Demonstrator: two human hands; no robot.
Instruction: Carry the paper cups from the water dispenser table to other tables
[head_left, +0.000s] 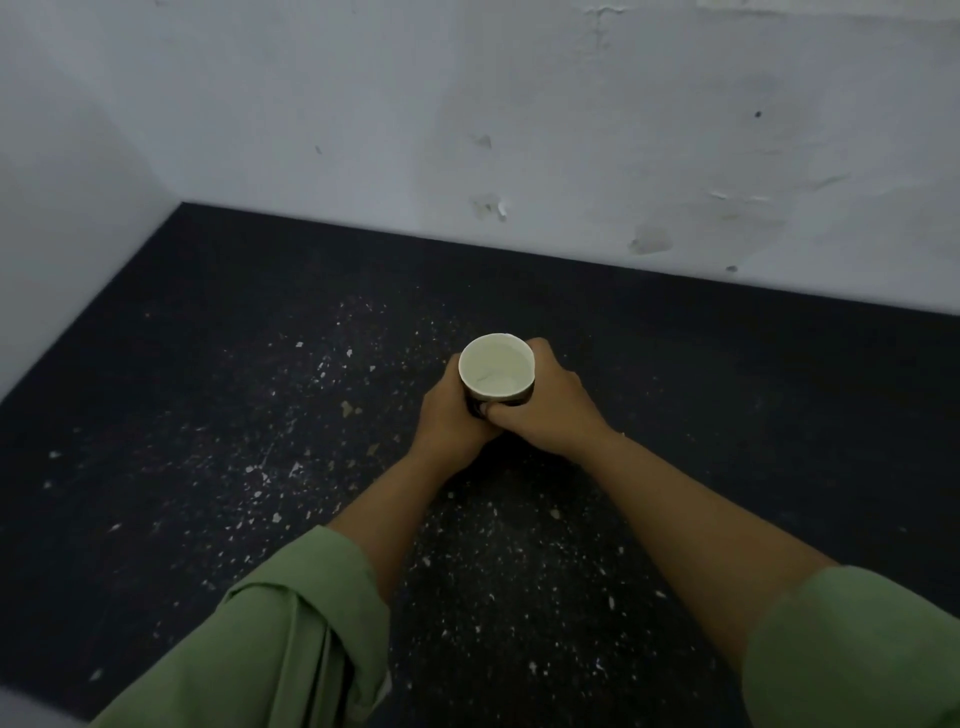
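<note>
A paper cup (496, 368) with a white inside and a dark outer wall stands upright near the middle of a dark tabletop (208, 415). Some clear liquid seems to lie in its bottom. My left hand (452, 418) wraps the cup's left side. My right hand (545, 402) wraps its right side, thumb across the front. Both hands hide most of the outer wall. I cannot tell whether the cup's base touches the table.
The dark tabletop is speckled with white flecks and fits into a corner. A white wall (571, 130) with peeling paint runs along its far edge, and another white wall (57, 208) closes the left side. Green sleeves (270, 649) cover my upper forearms.
</note>
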